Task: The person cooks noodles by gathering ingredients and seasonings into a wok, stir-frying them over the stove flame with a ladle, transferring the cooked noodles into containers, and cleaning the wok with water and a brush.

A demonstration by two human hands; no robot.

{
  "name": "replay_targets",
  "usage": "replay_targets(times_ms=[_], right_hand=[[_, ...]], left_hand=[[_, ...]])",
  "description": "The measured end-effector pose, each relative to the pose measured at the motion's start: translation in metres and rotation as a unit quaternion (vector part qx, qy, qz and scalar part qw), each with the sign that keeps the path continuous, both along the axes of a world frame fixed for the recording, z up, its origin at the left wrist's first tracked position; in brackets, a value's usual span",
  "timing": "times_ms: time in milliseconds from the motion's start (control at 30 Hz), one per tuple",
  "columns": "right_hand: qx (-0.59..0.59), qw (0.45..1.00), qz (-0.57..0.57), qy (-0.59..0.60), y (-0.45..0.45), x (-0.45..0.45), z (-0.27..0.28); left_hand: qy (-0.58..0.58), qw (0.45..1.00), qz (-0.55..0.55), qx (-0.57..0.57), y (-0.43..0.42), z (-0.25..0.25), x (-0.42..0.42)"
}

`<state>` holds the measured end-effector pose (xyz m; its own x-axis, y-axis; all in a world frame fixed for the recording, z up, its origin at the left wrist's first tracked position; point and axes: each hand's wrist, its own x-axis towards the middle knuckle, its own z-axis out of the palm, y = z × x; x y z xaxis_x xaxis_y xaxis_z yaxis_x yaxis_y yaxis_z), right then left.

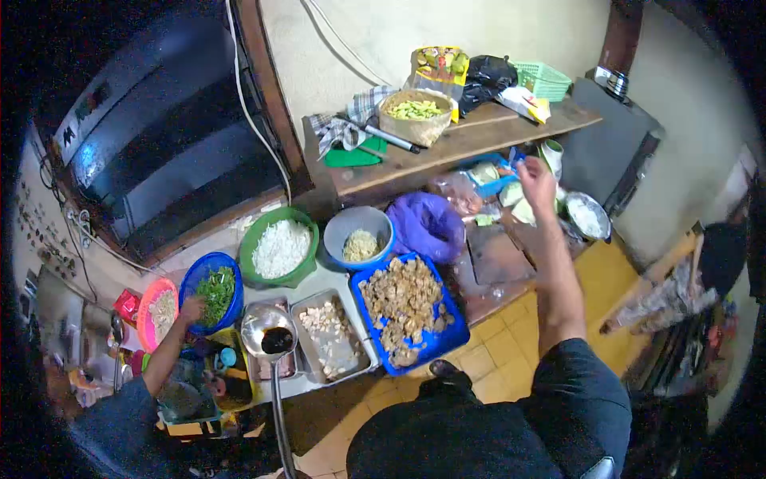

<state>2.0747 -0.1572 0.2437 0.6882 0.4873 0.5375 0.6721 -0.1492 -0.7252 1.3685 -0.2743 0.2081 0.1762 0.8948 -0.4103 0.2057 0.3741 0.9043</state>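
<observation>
My right hand (536, 177) reaches far out over the back right, its fingers bent in at a small blue plastic piece (517, 153). What they pinch is too small to make out. Beneath it are a blue tray (496, 185) and pale cut vegetable pieces (523, 211). A long-handled metal ladle (257, 323) with dark brown liquid (277, 341) in its bowl hangs over the metal trays. Its handle runs down to the bottom edge, where just a sliver of my left hand (300, 475) shows, closed on it.
Ahead are a blue tray of brown meat pieces (403, 299), a metal tray (361, 369), a green basin (311, 267), a grey bowl (377, 219) and a purple bag (427, 227). A co-worker's hand (191, 309) is at a blue basin of greens (233, 313). A wooden shelf (479, 144) stands behind.
</observation>
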Motion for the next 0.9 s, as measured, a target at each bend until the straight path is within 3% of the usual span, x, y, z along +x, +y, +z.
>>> replay_targets(times_ms=[33, 100, 133, 167, 200, 300, 367, 500, 567, 633, 700, 767, 867, 900], right_hand=[[0.042, 0.997, -0.011, -0.060, 0.023, 0.046, 0.014], [-0.022, 0.956, -0.137, -0.259, 0.062, 0.110, 0.064], [-0.034, 0.947, -0.124, -0.294, 0.082, 0.157, 0.075], [-0.242, 0.942, -0.135, -0.189, 0.093, 0.170, 0.109], [-0.223, 0.953, -0.111, -0.170, 0.111, 0.197, 0.111], [-0.281, 0.918, -0.039, -0.276, 0.178, 0.381, 0.069], [-0.292, 0.893, -0.022, -0.341, 0.217, 0.472, 0.036], [-0.233, 0.877, -0.020, -0.419, 0.212, 0.594, 0.001], [-0.165, 0.901, -0.029, -0.400, 0.144, 0.520, 0.035], [-0.100, 0.964, 0.013, -0.248, 0.100, 0.506, 0.047], [-0.042, 0.987, 0.058, -0.145, 0.035, 0.382, 0.078], [-0.028, 0.976, 0.023, -0.214, -0.008, 0.300, 0.088], [0.007, 0.974, 0.197, -0.109, -0.032, 0.143, 0.068], [-0.003, 0.951, 0.308, 0.024, -0.021, 0.080, 0.052]], left_hand=[[0.005, 1.000, 0.017, -0.001, -0.003, -0.001, 0.019], [0.015, 0.998, 0.056, -0.011, -0.012, -0.003, 0.056], [0.022, 0.997, 0.068, -0.016, -0.018, -0.004, 0.071], [0.028, 0.996, 0.079, -0.022, -0.028, -0.004, 0.083], [0.028, 0.996, 0.082, -0.026, -0.037, -0.001, 0.095], [-0.060, 0.998, 0.033, -0.004, -0.048, -0.006, 0.117], [-0.172, 0.982, 0.066, 0.044, -0.052, 0.031, 0.149], [-0.183, 0.980, 0.063, 0.041, -0.077, 0.010, 0.164], [-0.204, 0.977, 0.064, 0.004, -0.084, -0.002, 0.166], [-0.186, 0.979, 0.076, 0.037, -0.087, 0.003, 0.168], [-0.183, 0.977, 0.092, 0.053, -0.099, -0.001, 0.162], [-0.179, 0.978, 0.092, 0.057, -0.107, 0.005, 0.152], [-0.158, 0.981, 0.075, 0.080, -0.118, 0.011, 0.125], [-0.141, 0.983, 0.063, 0.095, -0.123, 0.010, 0.112]])
